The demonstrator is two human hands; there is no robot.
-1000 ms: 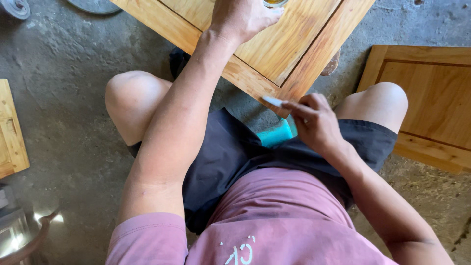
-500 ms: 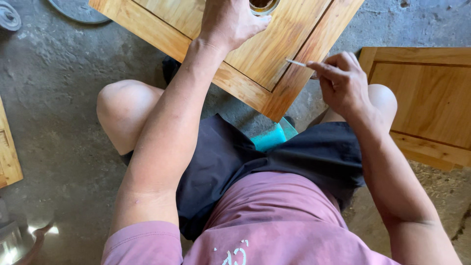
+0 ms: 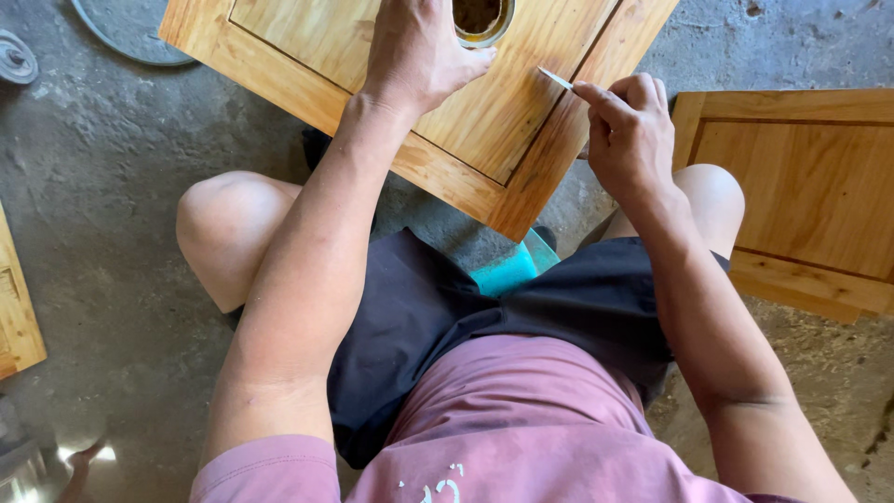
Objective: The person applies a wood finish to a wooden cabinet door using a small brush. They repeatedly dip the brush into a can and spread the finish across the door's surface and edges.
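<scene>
Our left hand [image 3: 419, 51] flat on the wooden door panel [image 3: 372, 65] beside a round tin [image 3: 481, 19]; our right hand [image 3: 629, 130], fingers pinched on a thin blade [image 3: 556, 79].

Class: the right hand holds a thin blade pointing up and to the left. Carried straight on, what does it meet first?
Probably the wooden panel: the blade in the right hand sits at its groove, though contact is unclear.

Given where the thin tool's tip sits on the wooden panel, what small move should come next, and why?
Probably lower the right hand slightly so the thin tool meets the panel's groove; its tip sits beside that seam, while the left hand steadies the small tin.
</scene>
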